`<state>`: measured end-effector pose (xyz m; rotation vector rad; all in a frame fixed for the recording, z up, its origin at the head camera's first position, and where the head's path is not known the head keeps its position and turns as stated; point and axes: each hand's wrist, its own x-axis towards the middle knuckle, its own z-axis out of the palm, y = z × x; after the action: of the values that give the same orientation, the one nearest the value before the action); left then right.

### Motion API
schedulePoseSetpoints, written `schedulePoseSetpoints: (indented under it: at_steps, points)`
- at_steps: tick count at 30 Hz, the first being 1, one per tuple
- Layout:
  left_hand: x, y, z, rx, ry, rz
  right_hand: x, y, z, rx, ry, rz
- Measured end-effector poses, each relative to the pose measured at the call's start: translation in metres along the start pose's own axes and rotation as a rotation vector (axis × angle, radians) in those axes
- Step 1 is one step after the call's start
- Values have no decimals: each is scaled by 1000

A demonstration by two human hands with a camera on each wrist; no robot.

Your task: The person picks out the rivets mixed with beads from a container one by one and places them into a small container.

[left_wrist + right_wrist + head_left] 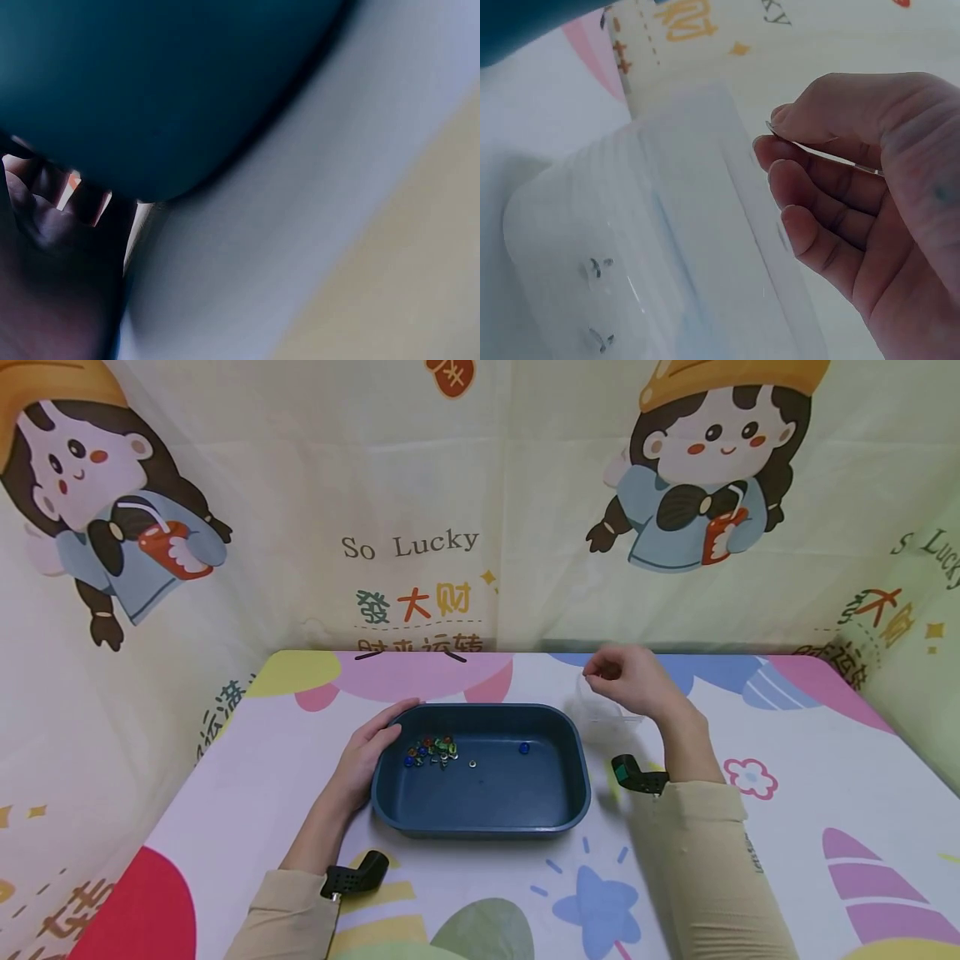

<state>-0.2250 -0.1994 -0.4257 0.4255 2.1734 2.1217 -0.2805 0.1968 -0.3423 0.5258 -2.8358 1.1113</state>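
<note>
My two hands are well apart. My left hand (363,758) holds the left end of the blue tray (480,810) — thumb up on the rim, the other fingers outside. The tray sits in the middle of the surface (300,777). Inside, at the left, is a heap of shiny beads (442,749). A blue bead (524,748) lies on its own, farther right. My right hand (633,679) curls at the clear box (697,195), right of the tray — I can't tell if my fingertips pinch something tiny.
</note>
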Motion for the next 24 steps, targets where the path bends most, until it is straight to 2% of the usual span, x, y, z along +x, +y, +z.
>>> schedulePoseSetpoints:
  at_steps: [10,24]
  points:
    - [0,2,0,-4,1,-10,-4,5,-7,-7,-32,55]
    - [0,1,0,-6,4,-14,-4,5,-9,-1,-17,51]
